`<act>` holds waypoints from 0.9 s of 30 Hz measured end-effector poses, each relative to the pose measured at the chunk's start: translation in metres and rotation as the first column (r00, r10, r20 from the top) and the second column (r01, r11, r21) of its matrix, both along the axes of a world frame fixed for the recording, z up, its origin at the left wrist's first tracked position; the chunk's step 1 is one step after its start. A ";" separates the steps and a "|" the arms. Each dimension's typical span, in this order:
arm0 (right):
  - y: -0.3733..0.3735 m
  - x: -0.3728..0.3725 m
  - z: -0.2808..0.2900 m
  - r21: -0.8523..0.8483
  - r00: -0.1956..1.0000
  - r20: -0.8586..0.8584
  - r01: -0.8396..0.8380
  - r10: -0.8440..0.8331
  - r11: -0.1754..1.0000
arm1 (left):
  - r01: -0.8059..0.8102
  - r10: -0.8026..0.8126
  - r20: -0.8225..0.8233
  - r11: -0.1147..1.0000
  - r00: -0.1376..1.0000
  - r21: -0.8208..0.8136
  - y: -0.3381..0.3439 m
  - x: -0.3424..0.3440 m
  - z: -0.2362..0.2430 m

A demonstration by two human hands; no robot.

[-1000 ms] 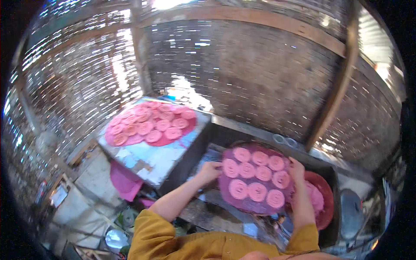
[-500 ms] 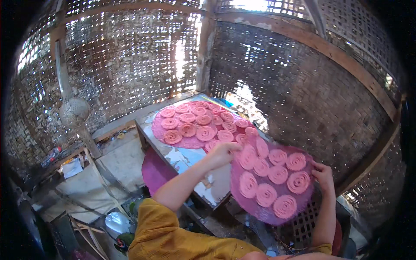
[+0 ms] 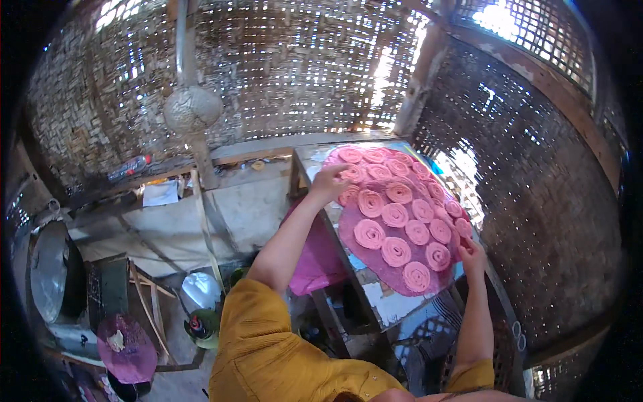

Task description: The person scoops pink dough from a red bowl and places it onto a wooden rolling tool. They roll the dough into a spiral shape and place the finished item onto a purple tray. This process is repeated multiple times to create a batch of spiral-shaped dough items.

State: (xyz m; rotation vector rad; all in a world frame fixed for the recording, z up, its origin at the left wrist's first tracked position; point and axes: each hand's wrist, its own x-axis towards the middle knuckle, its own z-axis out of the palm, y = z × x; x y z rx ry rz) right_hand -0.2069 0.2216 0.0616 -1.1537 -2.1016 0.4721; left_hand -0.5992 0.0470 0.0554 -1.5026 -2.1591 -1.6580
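Between left and right fingers (image 3: 467,245), mat (image 3: 418,253)

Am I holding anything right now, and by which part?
Your right hand appears to pinch the purple sheet with pink coils by its right edge. I can't tell whether your left hand grips anything.

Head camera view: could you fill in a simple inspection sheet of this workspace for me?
Surface: pale table, patchy near its front corner.
Job's things: pink spirals on a purple sheet, with more spirals behind it.
Clutter: red-capped bottle, white paper and round pot at the left.
Hands: left hand by the spirals' left side, right hand at the sheet's right edge; grips unclear.
Cables: nothing seen.
Surroundings: woven wall with light through its gaps; wooden post.
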 end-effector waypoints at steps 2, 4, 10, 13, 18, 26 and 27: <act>-0.018 0.009 -0.007 0.024 0.998 -0.069 -0.011 0.012 1.000 | -0.292 0.186 0.479 0.944 0.858 0.157 -0.013 -0.023 -0.064; -0.056 0.026 0.007 -0.072 0.988 -0.154 -0.029 0.018 0.997 | -0.406 0.245 0.750 0.913 0.614 0.034 -0.042 -0.018 -0.117; -0.118 0.060 0.030 -0.128 0.948 -0.309 -0.117 0.072 0.985 | -0.063 0.312 0.945 0.945 -0.101 -0.320 -0.048 0.024 -0.258; -0.135 0.070 0.051 -0.250 0.936 -0.351 -0.100 0.006 0.963 | -0.204 0.170 0.968 0.957 -0.185 -0.208 -0.032 0.025 -0.268; -0.155 0.088 0.053 -0.311 0.944 -0.318 -0.018 -0.086 0.950 | -0.179 0.206 0.965 0.956 -0.159 -0.234 -0.016 0.031 -0.227; -0.170 0.104 0.051 -0.346 0.925 -0.370 -0.047 -0.090 0.937 | -0.271 -0.555 0.828 0.811 -0.073 0.519 -0.046 0.008 -0.173; -0.174 0.107 0.049 -0.332 0.935 -0.347 -0.051 -0.072 0.942 | -0.302 -0.730 0.682 0.658 -0.031 0.690 -0.067 0.011 -0.155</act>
